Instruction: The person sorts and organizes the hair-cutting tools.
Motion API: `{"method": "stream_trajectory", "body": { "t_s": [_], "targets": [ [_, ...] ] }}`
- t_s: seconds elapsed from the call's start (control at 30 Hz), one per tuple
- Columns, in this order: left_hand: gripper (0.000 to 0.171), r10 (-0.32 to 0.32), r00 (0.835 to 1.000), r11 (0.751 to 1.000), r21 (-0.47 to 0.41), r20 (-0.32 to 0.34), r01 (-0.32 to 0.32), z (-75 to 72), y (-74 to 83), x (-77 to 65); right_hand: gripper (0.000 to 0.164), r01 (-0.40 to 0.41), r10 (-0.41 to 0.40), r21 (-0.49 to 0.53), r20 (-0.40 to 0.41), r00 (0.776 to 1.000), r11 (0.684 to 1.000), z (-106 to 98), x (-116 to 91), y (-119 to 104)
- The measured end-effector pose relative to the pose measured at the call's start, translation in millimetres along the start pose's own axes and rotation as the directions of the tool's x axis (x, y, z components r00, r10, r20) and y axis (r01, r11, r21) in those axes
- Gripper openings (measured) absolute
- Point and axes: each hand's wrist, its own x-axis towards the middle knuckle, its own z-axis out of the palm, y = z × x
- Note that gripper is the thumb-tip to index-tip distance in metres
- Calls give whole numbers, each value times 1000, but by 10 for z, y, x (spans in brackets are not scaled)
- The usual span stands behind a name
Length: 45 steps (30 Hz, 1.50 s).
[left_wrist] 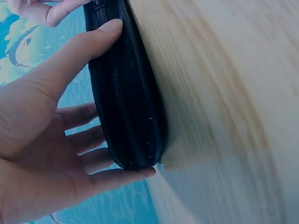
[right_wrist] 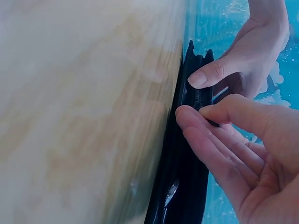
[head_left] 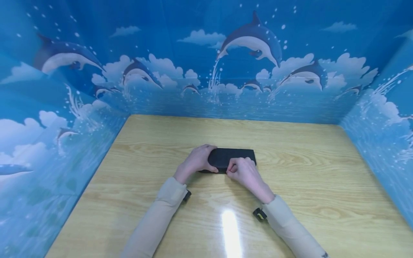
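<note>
A black zippered case (head_left: 230,153) lies on the table in front of me. My left hand (head_left: 199,159) grips its left end, the thumb on the zipper side and the other fingers spread along the back and end. Closed zipper teeth (left_wrist: 117,88) run under that thumb in the left wrist view. Near the middle of the front side, my right hand (head_left: 243,172) pinches the small dark zipper pull (right_wrist: 214,123) between thumb and forefinger. On the right hand's far side from the left thumb, the zipper gapes, and something shiny (right_wrist: 172,192) shows in the slit.
The wood-grain table (head_left: 306,161) extends around the case on all sides. Blue dolphin-print sheets (head_left: 200,86) stand along its back, left and right edges. A bright light reflection (head_left: 230,229) lies on the near part of the tabletop.
</note>
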Motion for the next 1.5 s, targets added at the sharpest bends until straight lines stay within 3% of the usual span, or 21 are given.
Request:
{"method": "stream_trajectory", "body": {
  "t_s": [0.5, 1.1, 1.5],
  "targets": [
    [93, -41, 999, 999, -17, 14, 41, -23, 21, -6, 22, -21, 21, -5, 10, 1000, 1000, -32, 7, 31],
    [94, -13, 1000, 1000, -2, 12, 13, -17, -9, 10, 26, -15, 15, 5, 0, 1000, 1000, -58, -10, 79],
    [94, -27, 999, 1000, 3, 22, 27, -9, 8, 17, 28, -3, 3, 15, -11, 1000, 1000, -64, -24, 102]
  ]
}}
